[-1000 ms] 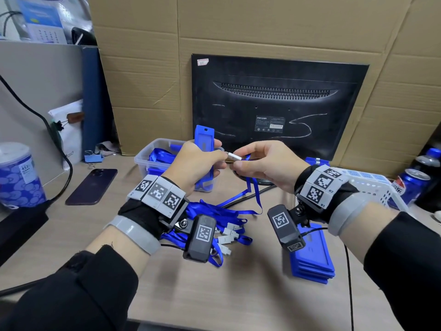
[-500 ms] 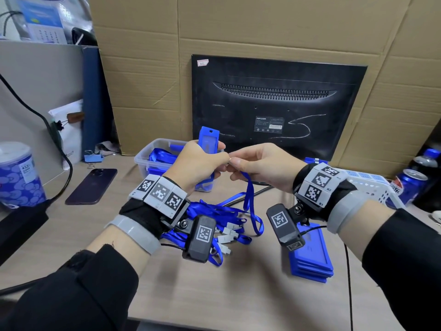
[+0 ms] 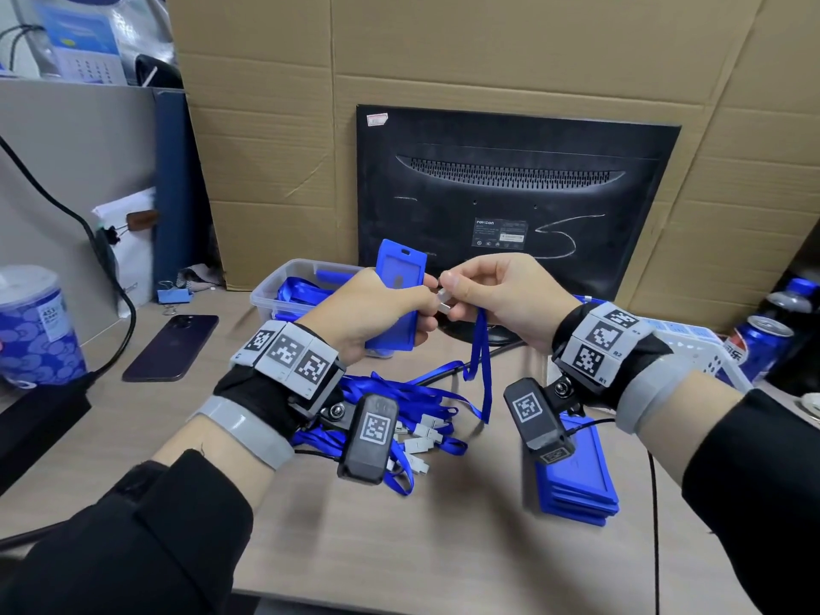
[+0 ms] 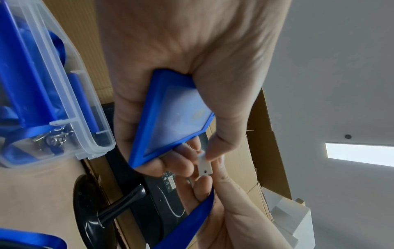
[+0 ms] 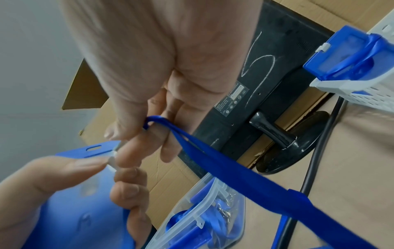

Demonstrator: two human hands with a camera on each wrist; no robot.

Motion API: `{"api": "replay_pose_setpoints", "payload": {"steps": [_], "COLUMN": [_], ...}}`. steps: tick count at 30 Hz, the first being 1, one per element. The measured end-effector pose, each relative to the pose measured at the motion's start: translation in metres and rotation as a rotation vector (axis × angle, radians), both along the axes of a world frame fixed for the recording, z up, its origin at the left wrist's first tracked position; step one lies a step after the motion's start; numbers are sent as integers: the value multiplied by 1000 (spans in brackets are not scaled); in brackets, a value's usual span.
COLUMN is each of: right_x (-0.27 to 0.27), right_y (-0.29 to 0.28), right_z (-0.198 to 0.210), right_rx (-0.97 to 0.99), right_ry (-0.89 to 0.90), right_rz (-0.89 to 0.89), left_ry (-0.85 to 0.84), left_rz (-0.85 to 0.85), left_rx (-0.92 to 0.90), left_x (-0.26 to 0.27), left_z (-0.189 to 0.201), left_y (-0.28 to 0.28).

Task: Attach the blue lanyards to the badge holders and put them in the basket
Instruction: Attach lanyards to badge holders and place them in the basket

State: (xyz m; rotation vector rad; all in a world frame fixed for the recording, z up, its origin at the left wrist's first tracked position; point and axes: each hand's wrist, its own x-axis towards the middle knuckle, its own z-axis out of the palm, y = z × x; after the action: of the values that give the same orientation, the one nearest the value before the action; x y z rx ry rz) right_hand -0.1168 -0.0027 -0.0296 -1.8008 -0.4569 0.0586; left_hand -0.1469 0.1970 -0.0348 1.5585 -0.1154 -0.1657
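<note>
My left hand grips a blue badge holder upright above the desk; the left wrist view shows the holder in my palm. My right hand pinches the white clip of a blue lanyard, whose strap hangs down to the desk. My left thumb touches that clip too. In the right wrist view the strap runs from my fingers toward the lower right. A pile of loose lanyards lies under my wrists. A stack of badge holders sits right of it.
A clear plastic box with lanyards stands behind my left hand. A white basket holding finished badges sits at the right. A monitor back and cardboard stand behind. A phone, a tissue tub and soda cans flank the area.
My hands came together and rose slightly. The lanyard clip, first held out between them, is now pinched at my left thumb beside the holder. The strap hangs straighter.
</note>
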Motion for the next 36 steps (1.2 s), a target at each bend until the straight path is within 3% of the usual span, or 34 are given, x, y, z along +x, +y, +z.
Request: {"api": "replay_pose_setpoints", "payload": {"steps": [7, 13, 27, 36], "right_x": [2, 6, -6, -7], "right_y": [-3, -2, 3, 2], "right_z": [-1, 0, 7, 4], "right_rx": [27, 129, -108, -60], "right_ry": [-4, -36, -70, 12], "right_rz": [-22, -215, -168, -108], "left_ry": [24, 29, 54, 133], "left_rz": [-20, -150, -247, -214], "left_rx": [-96, 111, 209, 210], "left_x": [2, 1, -1, -8], "left_z": [-3, -7, -7, 1], "left_y": [0, 2, 5, 3]}}
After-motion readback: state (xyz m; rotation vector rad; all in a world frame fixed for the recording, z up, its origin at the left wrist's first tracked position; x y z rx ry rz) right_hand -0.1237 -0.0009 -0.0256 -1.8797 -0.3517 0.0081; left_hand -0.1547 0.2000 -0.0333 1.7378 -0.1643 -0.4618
